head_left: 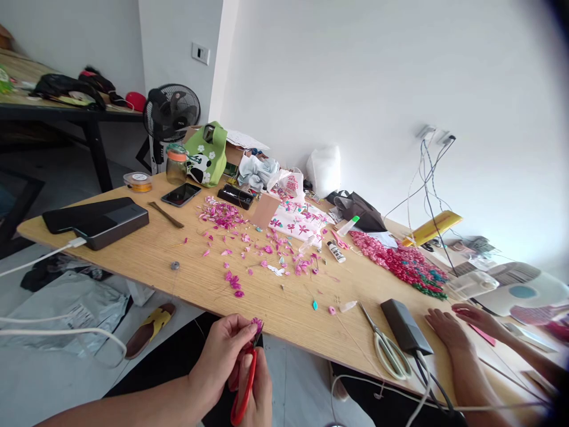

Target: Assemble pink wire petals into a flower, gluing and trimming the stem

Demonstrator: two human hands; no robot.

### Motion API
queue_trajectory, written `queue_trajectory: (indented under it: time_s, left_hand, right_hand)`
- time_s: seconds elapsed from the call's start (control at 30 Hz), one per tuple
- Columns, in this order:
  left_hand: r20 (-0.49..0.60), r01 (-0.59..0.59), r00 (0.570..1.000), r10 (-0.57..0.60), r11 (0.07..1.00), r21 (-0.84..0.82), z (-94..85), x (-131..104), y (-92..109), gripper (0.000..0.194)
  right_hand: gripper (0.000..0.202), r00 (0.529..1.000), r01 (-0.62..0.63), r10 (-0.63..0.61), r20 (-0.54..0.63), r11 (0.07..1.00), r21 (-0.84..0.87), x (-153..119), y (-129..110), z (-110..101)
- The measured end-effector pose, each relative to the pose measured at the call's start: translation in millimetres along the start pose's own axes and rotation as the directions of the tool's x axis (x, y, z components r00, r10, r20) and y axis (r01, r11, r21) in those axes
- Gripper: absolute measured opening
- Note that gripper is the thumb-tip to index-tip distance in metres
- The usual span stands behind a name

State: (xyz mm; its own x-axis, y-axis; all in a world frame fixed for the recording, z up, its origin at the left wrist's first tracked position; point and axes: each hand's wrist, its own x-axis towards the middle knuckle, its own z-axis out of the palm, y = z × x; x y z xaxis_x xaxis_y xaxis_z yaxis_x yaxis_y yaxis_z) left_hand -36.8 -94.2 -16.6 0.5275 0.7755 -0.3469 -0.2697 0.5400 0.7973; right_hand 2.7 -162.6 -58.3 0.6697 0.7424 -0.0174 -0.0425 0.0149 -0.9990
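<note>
Just off the table's front edge, my left hand (220, 350) pinches a small magenta flower (256, 323) between thumb and fingertips. My right hand (261, 382) is closed around a pair of red-handled scissors (249, 370), whose blades point up at the flower. Whether the blades touch it I cannot tell. On the tabletop beyond my hands lie several magenta blossoms (233, 281), a white butterfly-shaped piece (275, 270) and a pile of purple-pink petals (221, 213). A teal leaf-shaped piece (315, 305) rests to the right.
Larger pale-handled scissors (391, 353) and a grey power brick (405, 326) with cables lie at the right. Another person's hands (451, 332) rest on the table beyond them. A black box (115, 222) and a phone (181, 194) are at the left, with a strung red-pink heap (402, 261) farther back.
</note>
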Motion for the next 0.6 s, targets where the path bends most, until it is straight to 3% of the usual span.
queue_trajectory:
  time_s: [0.07,0.3,0.6]
  left_hand:
    - [0.0,-0.013,1.0,0.013,1.0,0.001,0.2,-0.1,-0.5,0.033]
    - [-0.01,-0.023,1.0,0.023,1.0,-0.012,0.2,-0.2,0.1,0.032]
    - [-0.015,-0.029,0.999,0.028,0.999,-0.014,0.5,-1.5,2.4,0.031]
  right_hand:
    - [0.042,0.999,-0.051,0.051,0.006,0.999,-0.011,0.0,-2.4,0.5]
    - [0.045,1.0,-0.009,0.01,0.015,0.998,-0.056,2.1,-3.5,0.8]
    - [0.045,0.998,-0.062,0.062,-0.008,0.998,-0.021,2.3,4.8,1.2]
